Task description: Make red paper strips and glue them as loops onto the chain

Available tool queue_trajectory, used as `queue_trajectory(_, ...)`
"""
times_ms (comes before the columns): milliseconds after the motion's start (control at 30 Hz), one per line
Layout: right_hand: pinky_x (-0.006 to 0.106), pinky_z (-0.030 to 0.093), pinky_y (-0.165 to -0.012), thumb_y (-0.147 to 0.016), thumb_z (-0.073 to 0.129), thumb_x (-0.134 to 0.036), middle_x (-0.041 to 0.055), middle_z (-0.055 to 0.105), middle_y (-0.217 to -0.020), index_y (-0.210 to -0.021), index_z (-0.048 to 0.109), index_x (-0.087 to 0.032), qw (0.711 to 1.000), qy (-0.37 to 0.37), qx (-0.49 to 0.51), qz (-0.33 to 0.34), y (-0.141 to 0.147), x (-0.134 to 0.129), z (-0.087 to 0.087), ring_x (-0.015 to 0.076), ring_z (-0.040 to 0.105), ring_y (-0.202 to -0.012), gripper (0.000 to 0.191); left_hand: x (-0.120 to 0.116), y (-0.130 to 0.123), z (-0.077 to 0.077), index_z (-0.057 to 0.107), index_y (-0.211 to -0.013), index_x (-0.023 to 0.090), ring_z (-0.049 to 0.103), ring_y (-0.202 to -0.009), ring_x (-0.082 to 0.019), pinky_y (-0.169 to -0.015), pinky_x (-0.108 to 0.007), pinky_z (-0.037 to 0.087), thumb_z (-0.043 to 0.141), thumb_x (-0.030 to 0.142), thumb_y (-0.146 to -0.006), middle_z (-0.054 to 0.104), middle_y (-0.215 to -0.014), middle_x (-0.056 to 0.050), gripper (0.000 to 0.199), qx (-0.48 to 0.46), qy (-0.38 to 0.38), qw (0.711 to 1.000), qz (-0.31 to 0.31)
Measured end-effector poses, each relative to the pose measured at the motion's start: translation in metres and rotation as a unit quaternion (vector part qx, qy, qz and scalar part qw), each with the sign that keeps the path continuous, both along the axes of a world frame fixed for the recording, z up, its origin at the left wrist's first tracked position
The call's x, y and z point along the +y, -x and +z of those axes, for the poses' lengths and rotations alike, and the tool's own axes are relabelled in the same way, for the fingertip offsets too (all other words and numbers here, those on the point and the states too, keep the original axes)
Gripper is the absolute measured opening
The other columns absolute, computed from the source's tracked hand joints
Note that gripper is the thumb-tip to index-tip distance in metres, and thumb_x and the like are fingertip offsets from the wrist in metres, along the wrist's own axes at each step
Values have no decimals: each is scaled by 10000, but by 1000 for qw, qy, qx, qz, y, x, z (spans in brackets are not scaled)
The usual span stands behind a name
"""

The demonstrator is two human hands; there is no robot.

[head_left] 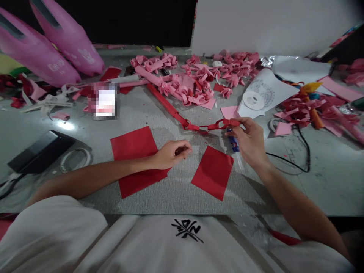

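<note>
Red sheets [135,142] lie on the tabletop [318,189]. The left hand [172,153] is curled; I cannot tell if its grip is together. Beyond it, the red chain [194,127] extends, its right end clamped by the grip of the right hand [250,138].

Right hand [251,142], 3 o'clock from view centre, pinches end of linked red paper chain [193,127]. Left hand [170,154] curls at 7 o'clock; overlapping rectangular red paper sheets [133,142] at 8.

Blk device [42,149], blk cable [308,153], prtd wht paper [264,85]
</note>
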State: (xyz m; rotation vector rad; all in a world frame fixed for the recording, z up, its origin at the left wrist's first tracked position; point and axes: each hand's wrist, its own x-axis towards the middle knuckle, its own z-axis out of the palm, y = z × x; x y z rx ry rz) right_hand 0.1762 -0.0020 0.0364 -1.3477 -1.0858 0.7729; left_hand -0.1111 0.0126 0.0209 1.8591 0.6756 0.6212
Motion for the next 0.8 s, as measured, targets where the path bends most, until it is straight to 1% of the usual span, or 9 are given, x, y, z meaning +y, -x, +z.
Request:
queue_trajectory(167, 340, 649, -738, -870, 778, -254, 72, 745, -967, -944, 691, -189, 997, 28, 55, 49, -31, 28, 11, 181, 742, -847, 131, 1, 1, -5, 639, -924, 168, 497, -567, -76, -557, -191, 396, 558, 329, -1019, 605, -686, 26, 204, 4, -41, 999, 8)
queue_trajectory(300, 324, 605, -766, -924, 685, -167, 121, 757, -950, -903, 691, -139, 995, 68, 48, 63, -69, 75, 12, 154, 747, -823, 35, 1, 1, -6, 653, -942, 172, 513, -580, -85, -577, -203, 395, 552, 331, -1021, 615, -682, 29, 204, 22, -73, 997, 24)
queue_trajectory(400, 352, 615, -765, -890, 758, -208, 80, 724, -814, -814, 666, -173, 996, 76, 39, 36, -97, 113, 5, 146, 722, -738, 125, 0, 3, -8, 648, -940, 176, 515, -571, -90, -585, -212, 399, 522, 336, -1039, 605, -669, 34, 226, 27, -114, 993, 19)
queue_trajectory(500, 405, 628, -763, -762, 903, -298, 36, 694, -753, -791, 621, -223, 998, 61, 21, 14, -116, 131, -4, 169, 698, -716, 294, -2, 7, -14, 652, -953, 177, 560, -583, -103, -610, -229, 424, 475, 302, -1052, 628, -672, 22, 239, 43, -211, 976, -8)
queue_trajectory(600, 449, 619, -763, -694, 944, -335, 18, 683, -800, -839, 598, -254, 999, 33, -5, -24, -126, 123, -7, 204, 709, -749, 384, -6, 10, -16, 681, -1048, 173, 678, -730, -147, -735, -269, 503, 427, 303, -1081, 734, -808, -36, 288, 67, -317, 945, -39)
queue_trajectory(667, 519, 607, -835, -708, 921, -317, 34, 699, -887, -871, 622, -271, 992, 8, -102, -72, -125, 106, -3, 254, 728, -826, 343, -10, 9, -12, 657, -1274, 177, 713, -1073, -217, -949, -343, 517, 416, 325, -1100, 771, -1139, -104, 333, 89, -379, 916, -100)
queue_trajectory(733, 616, 561, -951, -802, 819, -337, 64, 731, -992, -931, 678, -280, 952, -5, -288, -101, -117, 85, 6, 307, 733, -916, 199, -16, 6, -7, 526, -1501, 231, 524, -1432, -288, -1155, -455, 408, 432, 353, -1103, 609, -1503, -109, 426, 124, -426, 877, -183)
queue_trajectory(767, 649, 534, -991, -873, 724, -359, 77, 744, -1039, -996, 704, -281, 924, -1, -372, -83, -111, 75, 12, 320, 733, -947, 147, -19, 5, -5, 487, -1541, 260, 427, -1514, -305, -1215, -500, 336, 444, 376, -1102, 523, -1592, -86, 456, 143, -439, 862, -210)
queue_trajectory(800, 651, 540, -978, -922, 631, -367, 93, 752, -1071, -1058, 716, -265, 905, 3, -421, -64, -103, 64, 17, 316, 736, -932, 190, -21, 3, -3, 488, -1544, 267, 374, -1547, -315, -1246, -532, 279, 448, 404, -1101, 478, -1629, -72, 465, 158, -448, 850, -226)
